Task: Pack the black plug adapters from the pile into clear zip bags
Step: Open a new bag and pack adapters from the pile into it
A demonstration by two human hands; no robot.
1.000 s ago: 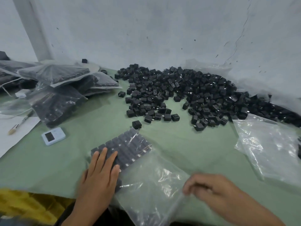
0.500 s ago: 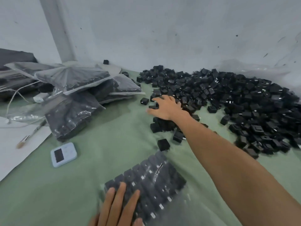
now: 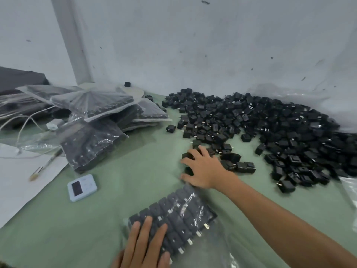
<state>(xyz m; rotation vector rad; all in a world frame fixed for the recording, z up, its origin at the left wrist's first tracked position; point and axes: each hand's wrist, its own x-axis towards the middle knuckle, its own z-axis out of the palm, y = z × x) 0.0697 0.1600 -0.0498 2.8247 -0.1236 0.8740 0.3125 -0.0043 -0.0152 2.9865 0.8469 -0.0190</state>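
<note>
Bags [image 3: 96,105] lie filled far left, big pile [image 3: 270,128] remains; left hand [image 3: 144,246] flat on half-filled bag [image 3: 179,213], right hand [image 3: 204,169] gripping adapters [image 3: 187,156].

The left hand [image 3: 143,246] lies flat, fingers straight, on a clear zip bag [image 3: 193,215] holding neat rows of black adapters. The right hand [image 3: 204,171] reaches past it, bent fingers spread round a few loose plug adapters [image 3: 187,156] at the near edge of the pile [image 3: 270,124] against the wall [image 3: 193,45]. Filled bags [image 3: 92,144] are stacked to the left, a small white device [image 3: 82,187] near them
</note>
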